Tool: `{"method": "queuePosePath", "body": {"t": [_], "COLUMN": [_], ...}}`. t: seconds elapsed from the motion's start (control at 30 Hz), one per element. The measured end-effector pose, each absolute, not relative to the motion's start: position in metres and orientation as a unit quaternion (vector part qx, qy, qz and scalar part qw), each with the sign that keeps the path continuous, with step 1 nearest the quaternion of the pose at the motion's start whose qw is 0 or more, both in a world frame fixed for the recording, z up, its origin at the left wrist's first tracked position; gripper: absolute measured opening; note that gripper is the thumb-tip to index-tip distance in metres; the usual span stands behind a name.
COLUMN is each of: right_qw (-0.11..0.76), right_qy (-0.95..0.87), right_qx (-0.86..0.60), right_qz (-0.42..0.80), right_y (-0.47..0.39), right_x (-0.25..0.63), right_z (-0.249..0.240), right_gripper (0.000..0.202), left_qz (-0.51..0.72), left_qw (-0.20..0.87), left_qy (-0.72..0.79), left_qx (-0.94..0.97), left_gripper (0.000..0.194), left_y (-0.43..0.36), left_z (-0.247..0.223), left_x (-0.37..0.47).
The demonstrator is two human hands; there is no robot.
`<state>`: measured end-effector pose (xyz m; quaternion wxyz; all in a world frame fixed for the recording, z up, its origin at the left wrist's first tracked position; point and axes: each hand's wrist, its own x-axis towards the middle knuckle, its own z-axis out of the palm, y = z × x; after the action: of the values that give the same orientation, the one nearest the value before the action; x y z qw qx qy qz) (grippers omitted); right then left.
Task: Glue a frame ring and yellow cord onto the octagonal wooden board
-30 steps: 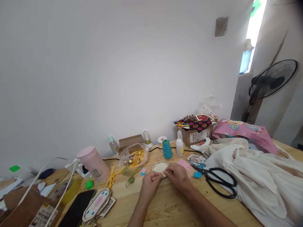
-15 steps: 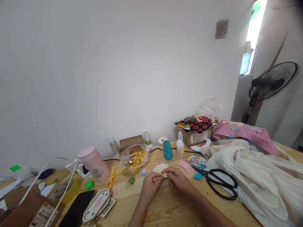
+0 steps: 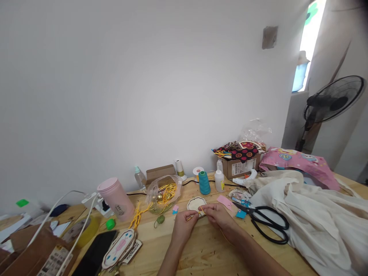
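Note:
Both hands are together over the wooden table, in the lower middle of the head view. My left hand (image 3: 184, 225) is closed, pinching a thin yellow cord (image 3: 200, 209) between thumb and fingertips. Just to its right, my right hand (image 3: 217, 217) is closed on the same cord, which also trails below its palm. Behind the fingertips lies a cream plaque with a scalloped dark edge (image 3: 196, 202), partly covered by the fingers. Whether the cord is tied to the plaque cannot be made out.
Black scissors (image 3: 268, 222) and white cloth (image 3: 310, 214) lie to the right. A teal thread cone (image 3: 204, 183) and a glue bottle (image 3: 219, 181) stand behind the hands. Leftward are a bag of yellow cords (image 3: 163, 193), stacked finished plaques (image 3: 119, 249), a phone (image 3: 94, 253) and a pink tumbler (image 3: 116, 199).
The right hand's fingers have shifted slightly, and a length of yellow cord now shows below its palm. The whole view has moved a little; the left hand keeps its pinch.

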<state>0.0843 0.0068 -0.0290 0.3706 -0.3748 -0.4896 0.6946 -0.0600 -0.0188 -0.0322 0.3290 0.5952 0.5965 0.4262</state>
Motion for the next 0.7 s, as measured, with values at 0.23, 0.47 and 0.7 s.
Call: {"method": "queuePosePath", "body": {"t": [0.23, 0.47, 0.7], "right_qw": [0.383, 0.385, 0.370], "right_qy": [-0.372, -0.356, -0.435], "right_qx": [-0.319, -0.311, -0.334], "right_qz": [0.783, 0.793, 0.750], "right_y": [0.0034, 0.0046, 0.0062], "right_x": [0.0908, 0.0925, 0.0858], "right_z": [-0.0259, -0.0252, -0.0301], "right_gripper": [0.020, 0.018, 0.026], "left_qz": [0.427, 0.437, 0.435], "left_qw": [0.324, 0.328, 0.347], "left_qy": [0.604, 0.600, 0.573], "left_qx": [0.589, 0.585, 0.601], "left_gripper": [0.022, 0.026, 0.026], "left_y": [-0.0162, -0.0154, -0.0188], "left_z": [-0.0342, -0.0398, -0.0391], "left_x": [-0.0602, -0.0624, -0.0650]}}
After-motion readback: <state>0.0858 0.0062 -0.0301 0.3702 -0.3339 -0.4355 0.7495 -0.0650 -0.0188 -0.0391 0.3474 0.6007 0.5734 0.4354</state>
